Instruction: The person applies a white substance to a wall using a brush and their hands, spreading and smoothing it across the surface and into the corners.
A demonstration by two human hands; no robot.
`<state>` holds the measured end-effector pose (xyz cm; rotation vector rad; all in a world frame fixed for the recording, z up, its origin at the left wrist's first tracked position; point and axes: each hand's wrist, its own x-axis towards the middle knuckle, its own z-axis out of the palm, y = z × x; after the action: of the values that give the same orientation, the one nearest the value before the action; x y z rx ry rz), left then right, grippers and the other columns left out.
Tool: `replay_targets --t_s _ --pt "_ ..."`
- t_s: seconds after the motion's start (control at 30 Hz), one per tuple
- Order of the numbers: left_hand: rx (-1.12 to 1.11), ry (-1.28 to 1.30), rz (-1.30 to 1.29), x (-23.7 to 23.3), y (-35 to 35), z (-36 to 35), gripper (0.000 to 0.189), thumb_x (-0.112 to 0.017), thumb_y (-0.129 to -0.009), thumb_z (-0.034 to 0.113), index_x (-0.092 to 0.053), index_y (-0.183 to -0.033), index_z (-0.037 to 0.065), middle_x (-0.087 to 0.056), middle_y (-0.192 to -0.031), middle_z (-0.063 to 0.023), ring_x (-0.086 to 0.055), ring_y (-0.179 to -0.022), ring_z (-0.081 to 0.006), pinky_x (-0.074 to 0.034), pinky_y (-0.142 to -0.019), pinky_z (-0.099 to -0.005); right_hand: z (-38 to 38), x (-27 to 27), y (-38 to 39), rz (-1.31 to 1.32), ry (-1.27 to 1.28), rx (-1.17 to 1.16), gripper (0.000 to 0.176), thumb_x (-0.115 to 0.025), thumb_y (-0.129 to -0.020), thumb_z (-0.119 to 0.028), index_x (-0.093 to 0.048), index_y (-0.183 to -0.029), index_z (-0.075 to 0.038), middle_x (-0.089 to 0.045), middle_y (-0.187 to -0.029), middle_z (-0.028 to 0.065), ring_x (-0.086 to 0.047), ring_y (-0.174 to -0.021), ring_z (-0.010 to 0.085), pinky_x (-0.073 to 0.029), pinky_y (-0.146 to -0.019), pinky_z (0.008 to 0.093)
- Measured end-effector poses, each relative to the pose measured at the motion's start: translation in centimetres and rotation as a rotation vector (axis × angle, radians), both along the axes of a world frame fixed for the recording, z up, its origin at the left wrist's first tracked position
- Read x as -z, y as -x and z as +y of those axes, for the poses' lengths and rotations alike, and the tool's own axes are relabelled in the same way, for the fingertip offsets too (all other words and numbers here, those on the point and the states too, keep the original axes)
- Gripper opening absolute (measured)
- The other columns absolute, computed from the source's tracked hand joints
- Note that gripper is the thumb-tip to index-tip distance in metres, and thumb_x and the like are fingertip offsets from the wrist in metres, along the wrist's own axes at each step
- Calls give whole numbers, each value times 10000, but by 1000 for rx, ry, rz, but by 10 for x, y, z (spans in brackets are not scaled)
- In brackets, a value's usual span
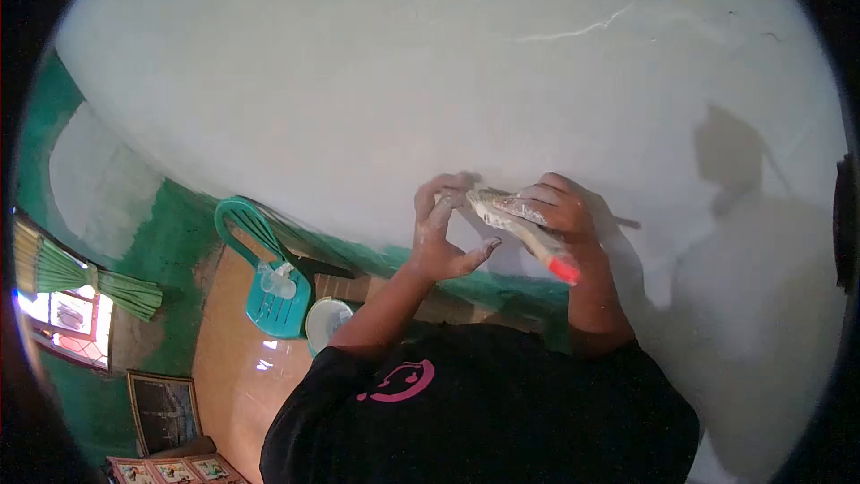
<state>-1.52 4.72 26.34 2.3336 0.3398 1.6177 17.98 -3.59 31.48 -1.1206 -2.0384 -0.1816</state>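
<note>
A paintbrush (533, 240) with a pale handle and a red end is in my right hand (560, 208), whose fingers wrap round it near the bristles. The bristle end is coated in white and points up and left. My left hand (441, 231) is beside the bristles, with thumb and fingers apart and white smears on the fingertips. Whether a fingertip touches the bristles cannot be told. Both hands are in front of a white wall (358, 72) that has a few cracks and rough spots.
A green plastic chair (278, 305) with clear plastic cups (276, 282) on it stands lower left. Next to it is a white bucket (324, 324). Farther left are a window (76, 314) with a green curtain (130, 293) and a framed picture (167, 412).
</note>
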Motion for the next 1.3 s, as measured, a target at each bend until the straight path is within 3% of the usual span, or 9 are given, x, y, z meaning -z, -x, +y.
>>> replay_targets --t_s 0.13,0.3,0.4,0.63,0.73,0.83,0.97,1.07,1.3 --pt "6 35 75 -11 13 -9 457 -850 -577 215 -549 -865 26 -559 -882 -140 -600 -848 -295 -517 -704 -384 -10 -9 13 49 75 43 349 -679 -613 -85 -670 -962 -89 -604 -926 70 -542 -881 290 -478 -742 408" --pt "131 170 157 -37 1 -21 424 -832 -593 221 -607 -896 28 -610 -964 -123 -622 -755 -243 -524 -647 -342 -21 -10 11 -48 234 51 286 -700 -627 -111 -661 -910 -89 -599 -879 62 -535 -876 282 -469 -713 419" --pt "183 9 287 -48 1 -19 421 -808 -621 182 -653 -989 51 -629 -963 -99 -636 -761 -247 -529 -649 -340 -26 -19 7 -50 269 23 282 -724 -635 -144 -660 -904 -88 -604 -888 66 -547 -885 284 -474 -729 407" --pt "118 -280 257 -67 6 -14 249 -732 -671 5 -726 -886 131 -706 -841 -57 -688 -767 -209 -568 -693 -337 -35 -23 -5 76 -213 92 223 -756 -679 -202 -656 -844 -91 -650 -883 50 -584 -881 255 -470 -802 399" --pt "65 -141 139 -81 18 -8 199 -743 -739 12 -561 -752 92 -703 -861 -134 -709 -780 -225 -568 -643 -311 -53 -32 -26 109 -627 188 199 -682 -795 -254 -655 -859 -67 -652 -896 92 -577 -970 289 -451 -870 445" --pt "-28 -162 -68 -101 20 -3 250 -742 -772 22 -502 -739 81 -703 -907 -151 -705 -811 -236 -569 -682 -310 -52 -13 -55 266 -736 482 274 -617 -835 -312 -624 -922 -52 -602 -1041 165 -502 -1096 359 -417 -922 484" --pt "-77 -232 -140 -111 19 7 199 -735 -788 23 -541 -784 67 -698 -941 -166 -700 -852 -262 -569 -734 -334 -30 10 -47 308 -854 521 251 -618 -832 -320 -631 -915 -83 -567 -1160 165 -438 -1194 369 -346 -992 506" --pt "-113 -350 -29 -105 22 -2 114 -727 -792 13 -639 -850 56 -698 -905 -165 -694 -907 -299 -561 -806 -362 -26 24 -40 94 -736 703 152 -632 -780 -268 -623 -915 -201 -569 -1235 109 -325 -1315 376 -105 -1099 530" --pt "-47 -178 185 -61 19 -20 174 -727 -671 -17 -707 -800 98 -699 -867 -84 -702 -888 -273 -588 -745 -333 -31 30 -43 104 -716 688 146 -624 -784 -257 -632 -924 -216 -575 -1241 107 -315 -1328 382 -105 -1104 525"
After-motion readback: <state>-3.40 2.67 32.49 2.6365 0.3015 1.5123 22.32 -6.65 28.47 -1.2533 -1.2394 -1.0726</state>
